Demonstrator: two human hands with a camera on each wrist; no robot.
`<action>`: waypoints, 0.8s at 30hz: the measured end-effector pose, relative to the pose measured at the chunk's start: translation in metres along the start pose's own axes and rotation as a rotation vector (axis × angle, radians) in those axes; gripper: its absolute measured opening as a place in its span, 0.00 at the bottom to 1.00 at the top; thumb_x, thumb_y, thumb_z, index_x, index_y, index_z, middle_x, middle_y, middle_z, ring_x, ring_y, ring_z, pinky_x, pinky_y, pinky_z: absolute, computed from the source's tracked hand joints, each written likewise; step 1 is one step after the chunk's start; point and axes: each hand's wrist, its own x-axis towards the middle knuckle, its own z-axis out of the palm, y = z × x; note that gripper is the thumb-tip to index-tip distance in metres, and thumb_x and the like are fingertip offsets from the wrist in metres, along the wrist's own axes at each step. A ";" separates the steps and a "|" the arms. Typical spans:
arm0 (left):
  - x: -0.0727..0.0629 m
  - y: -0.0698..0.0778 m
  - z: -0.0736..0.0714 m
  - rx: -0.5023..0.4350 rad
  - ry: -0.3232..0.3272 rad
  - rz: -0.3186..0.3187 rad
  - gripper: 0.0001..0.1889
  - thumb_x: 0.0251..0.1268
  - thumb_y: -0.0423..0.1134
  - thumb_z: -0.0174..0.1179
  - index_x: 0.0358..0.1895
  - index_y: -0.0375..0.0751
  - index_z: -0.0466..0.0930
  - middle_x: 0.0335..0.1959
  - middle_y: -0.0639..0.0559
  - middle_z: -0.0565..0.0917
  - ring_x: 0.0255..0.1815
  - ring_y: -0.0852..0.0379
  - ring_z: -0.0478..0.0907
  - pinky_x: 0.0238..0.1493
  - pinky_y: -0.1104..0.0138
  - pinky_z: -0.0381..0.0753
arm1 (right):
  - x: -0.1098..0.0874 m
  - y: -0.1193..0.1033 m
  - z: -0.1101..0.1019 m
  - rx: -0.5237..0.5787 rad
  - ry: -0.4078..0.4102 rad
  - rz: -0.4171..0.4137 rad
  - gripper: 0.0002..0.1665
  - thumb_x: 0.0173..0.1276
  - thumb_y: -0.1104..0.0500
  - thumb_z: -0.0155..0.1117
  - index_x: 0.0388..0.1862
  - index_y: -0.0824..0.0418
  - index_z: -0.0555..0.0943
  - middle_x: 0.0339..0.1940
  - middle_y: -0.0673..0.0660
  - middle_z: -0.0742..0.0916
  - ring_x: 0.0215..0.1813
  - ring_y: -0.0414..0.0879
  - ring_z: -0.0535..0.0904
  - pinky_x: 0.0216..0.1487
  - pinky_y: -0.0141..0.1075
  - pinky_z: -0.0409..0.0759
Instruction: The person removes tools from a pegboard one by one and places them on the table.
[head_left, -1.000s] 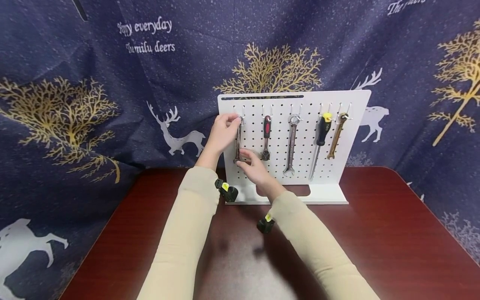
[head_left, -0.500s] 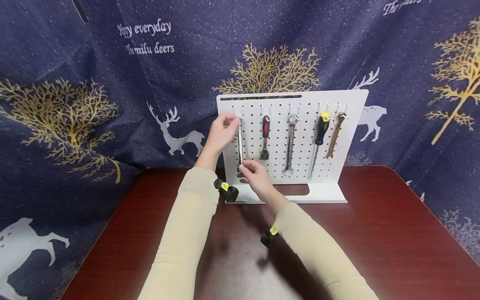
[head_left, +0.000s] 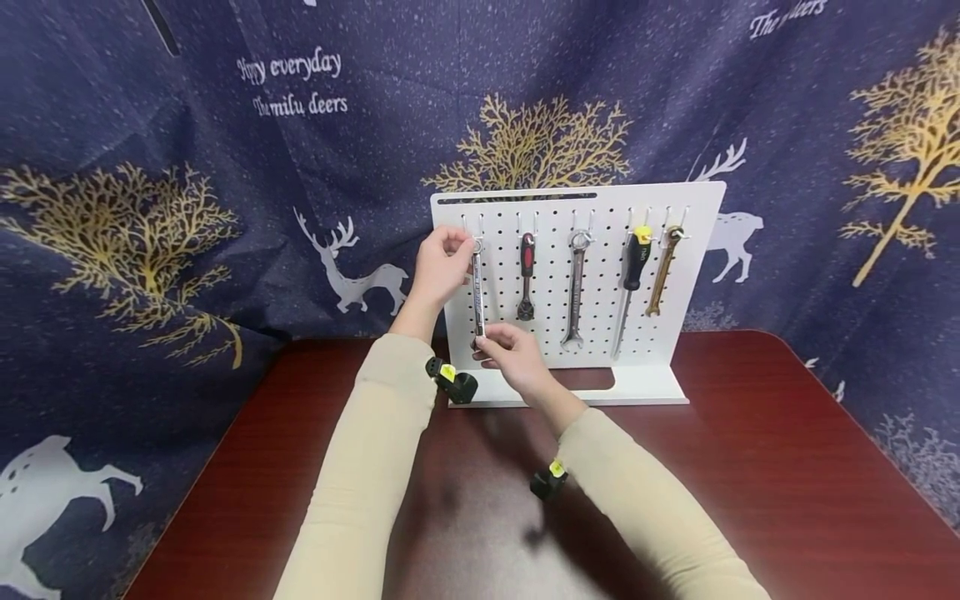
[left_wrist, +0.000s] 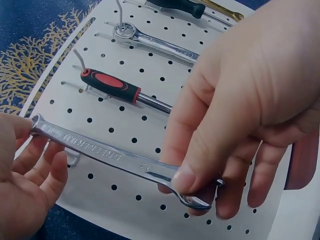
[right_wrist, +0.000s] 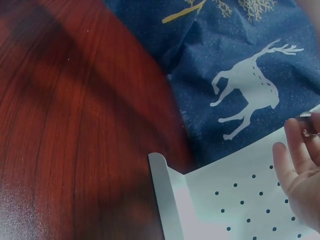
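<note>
In the head view, a silver wrench (head_left: 478,292) stood nearly upright before the left end of a white pegboard (head_left: 600,333); the left hand (head_left: 444,265) pinched its ring end, the right hand (head_left: 516,358) its open end. A red-and-black ratchet (head_left: 527,262), larger wrench (head_left: 576,287), screwdriver (head_left: 637,262) and brass-coloured wrench (head_left: 663,273) hung rightward. In the left wrist view, the right thumb partly covered the open end. In the right wrist view, a deer-printed curtain (right_wrist: 250,85) backed the hand.

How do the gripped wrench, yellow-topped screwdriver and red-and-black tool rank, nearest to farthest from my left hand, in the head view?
1. Gripped wrench: upper end in your left hand.
2. Red-and-black tool: just right of that wrench.
3. Yellow-topped screwdriver: farther right.
</note>
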 end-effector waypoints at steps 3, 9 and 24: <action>0.000 -0.001 -0.001 0.014 0.005 0.010 0.08 0.68 0.37 0.53 0.45 0.38 0.74 0.32 0.52 0.77 0.27 0.59 0.79 0.32 0.63 0.85 | -0.002 -0.003 0.000 -0.012 -0.014 0.003 0.16 0.67 0.66 0.58 0.50 0.76 0.75 0.39 0.66 0.87 0.31 0.38 0.83 0.52 0.54 0.80; -0.004 0.000 -0.003 0.017 0.009 0.022 0.08 0.69 0.37 0.53 0.45 0.38 0.75 0.32 0.51 0.78 0.27 0.60 0.79 0.27 0.71 0.82 | -0.006 -0.008 -0.002 -0.048 -0.032 0.007 0.15 0.67 0.65 0.58 0.49 0.74 0.76 0.38 0.62 0.87 0.32 0.38 0.83 0.51 0.51 0.82; -0.023 -0.012 -0.014 -0.062 -0.064 0.046 0.11 0.68 0.35 0.54 0.49 0.32 0.76 0.30 0.50 0.78 0.23 0.64 0.77 0.28 0.71 0.84 | -0.023 -0.009 -0.007 -0.191 -0.133 -0.024 0.14 0.65 0.65 0.61 0.47 0.72 0.78 0.39 0.68 0.87 0.36 0.42 0.85 0.42 0.39 0.85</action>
